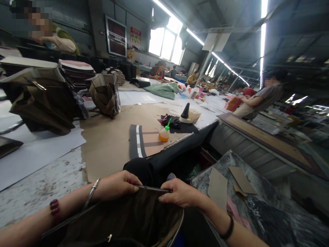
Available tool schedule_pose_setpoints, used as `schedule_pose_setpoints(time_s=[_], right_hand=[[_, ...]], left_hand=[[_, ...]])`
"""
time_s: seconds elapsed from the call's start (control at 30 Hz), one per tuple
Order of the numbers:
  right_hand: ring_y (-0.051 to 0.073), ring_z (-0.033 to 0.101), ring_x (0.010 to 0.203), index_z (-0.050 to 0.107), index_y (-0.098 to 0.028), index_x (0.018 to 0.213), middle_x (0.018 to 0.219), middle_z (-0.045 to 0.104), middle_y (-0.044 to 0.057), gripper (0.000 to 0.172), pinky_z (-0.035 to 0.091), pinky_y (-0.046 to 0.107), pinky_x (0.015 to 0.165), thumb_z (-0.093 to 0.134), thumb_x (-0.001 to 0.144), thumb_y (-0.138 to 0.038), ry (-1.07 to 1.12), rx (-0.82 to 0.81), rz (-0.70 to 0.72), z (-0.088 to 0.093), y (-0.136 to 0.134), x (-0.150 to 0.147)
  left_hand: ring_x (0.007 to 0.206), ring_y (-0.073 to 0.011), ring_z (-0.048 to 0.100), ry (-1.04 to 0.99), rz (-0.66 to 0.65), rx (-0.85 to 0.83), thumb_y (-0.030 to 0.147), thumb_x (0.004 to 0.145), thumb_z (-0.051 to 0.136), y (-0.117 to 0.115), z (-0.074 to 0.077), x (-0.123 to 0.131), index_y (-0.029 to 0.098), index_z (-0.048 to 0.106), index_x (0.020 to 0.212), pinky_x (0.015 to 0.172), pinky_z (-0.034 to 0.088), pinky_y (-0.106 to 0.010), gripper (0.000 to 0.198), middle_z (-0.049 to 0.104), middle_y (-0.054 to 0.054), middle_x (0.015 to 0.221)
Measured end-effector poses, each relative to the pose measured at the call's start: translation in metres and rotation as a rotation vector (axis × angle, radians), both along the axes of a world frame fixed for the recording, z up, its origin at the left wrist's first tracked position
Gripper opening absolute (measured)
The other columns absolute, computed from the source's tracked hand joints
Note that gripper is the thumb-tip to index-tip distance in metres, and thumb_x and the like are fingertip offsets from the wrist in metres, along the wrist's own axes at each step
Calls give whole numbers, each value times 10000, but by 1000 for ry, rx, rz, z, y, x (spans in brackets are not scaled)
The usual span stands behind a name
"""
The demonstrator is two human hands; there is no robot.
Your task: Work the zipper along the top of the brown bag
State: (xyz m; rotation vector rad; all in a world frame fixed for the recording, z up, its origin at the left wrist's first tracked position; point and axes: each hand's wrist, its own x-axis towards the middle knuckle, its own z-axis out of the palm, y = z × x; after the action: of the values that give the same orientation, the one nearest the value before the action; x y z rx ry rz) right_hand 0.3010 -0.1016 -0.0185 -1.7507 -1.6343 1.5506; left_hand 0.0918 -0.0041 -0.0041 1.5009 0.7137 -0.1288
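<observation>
A dark olive-brown bag (128,219) lies at the bottom of the view, its mouth turned toward me. Its lining and a small metal zip pull show inside. My left hand (119,185) pinches the far rim between thumb and fingers. A short way to the right along the same rim, my right hand (178,193) grips it too. Beyond the hands, a small squeeze bottle (163,134) with orange liquid and a green nozzle stands by a striped panel piece (146,140).
Brown paper (108,137) covers part of the worktable. Two similar bags (46,99) (104,92) stand at left, before stacked panels (77,72). A dark cone-topped object (185,113) stands farther back. At right, card scraps (218,183) lie on a plastic-wrapped pile. Several people work around.
</observation>
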Motion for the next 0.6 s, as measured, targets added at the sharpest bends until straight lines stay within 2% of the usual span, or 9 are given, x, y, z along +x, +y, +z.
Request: schedule_pose_setpoints(time_s=[0.17,0.27,0.37,0.47,0.6], right_hand=[[86,460,572,608,-153,741,613,515,-36,135,311,144,462,584,669,-265,-112,113,78,5,0,-2],[84,468,572,604,-162,733,605,515,-43,129,307,142,464,589,673,-276,-141,166,115,8,-4,-2],[88,472,546,596,-176,726,570,498,-49,212,294,150,440,603,671,-380,-236,178,141,14,-8,-3],[91,464,507,586,-187,694,506,459,-55,291,274,168,424,577,686,-478,-350,181,180,21,-10,-6],[85,455,509,570,-187,671,503,460,-59,281,288,173,455,571,715,-465,-375,227,322,24,-6,-8]], left_hand=[[732,-183,586,11,-190,73,317,662,539,-3,12,6,175,627,928,637,445,-220,314,657,-9,828],[675,-159,557,18,-249,160,398,699,534,-4,14,11,164,629,936,588,417,-198,346,640,-9,778],[566,-129,489,46,-243,227,475,721,492,-8,11,18,128,655,827,496,365,-186,398,592,-10,644],[500,-107,420,92,-278,356,439,720,490,-16,6,26,130,643,697,438,301,-184,346,512,15,541],[525,-126,457,144,-326,519,428,731,475,-18,0,33,132,621,633,469,318,-201,345,523,9,545]])
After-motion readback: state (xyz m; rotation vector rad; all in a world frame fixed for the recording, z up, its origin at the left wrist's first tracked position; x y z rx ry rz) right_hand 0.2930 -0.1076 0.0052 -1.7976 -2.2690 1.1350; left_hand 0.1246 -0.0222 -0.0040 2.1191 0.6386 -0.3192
